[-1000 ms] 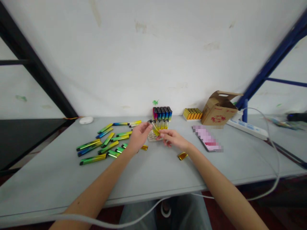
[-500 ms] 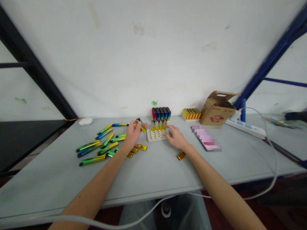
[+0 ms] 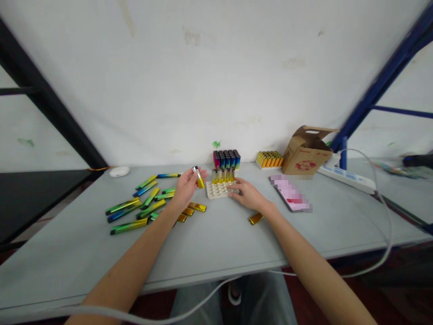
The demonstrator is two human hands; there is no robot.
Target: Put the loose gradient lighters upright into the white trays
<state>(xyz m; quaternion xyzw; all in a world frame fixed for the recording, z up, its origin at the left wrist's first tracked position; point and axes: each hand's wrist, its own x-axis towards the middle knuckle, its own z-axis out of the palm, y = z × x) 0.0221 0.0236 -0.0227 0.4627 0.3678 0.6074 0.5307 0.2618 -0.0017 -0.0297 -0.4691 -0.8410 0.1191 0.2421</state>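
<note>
A yellow lighter [image 3: 199, 180] with a silver-and-dark top tilts in my left hand [image 3: 186, 187], pinched between thumb and fingers. To its right is a white tray [image 3: 213, 194] with rows of holes. One row of yellow lighters [image 3: 222, 176] stands upright along the tray's back. My right hand [image 3: 248, 194] grips the tray's right side, its fingers reaching over the holes. Several green, blue and yellow lighters [image 3: 152, 210] lie loose left of my left forearm. Golden ones [image 3: 197, 206] lie in front of the tray, and a single gold lighter [image 3: 256, 219] lies by my right wrist.
Behind the tray stands a block of dark, multicoloured lighters [image 3: 226, 159], with an orange-yellow block [image 3: 269, 159] to its right. An open cardboard box [image 3: 304, 158], a phone [image 3: 289, 192] and a power strip [image 3: 348, 178] are at the right. A white case [image 3: 119, 171] sits back left.
The lighter in my left hand has turned more upright, and its top now shows. My right hand's fingers have moved slightly left over the tray. The whole view has shifted a little.
</note>
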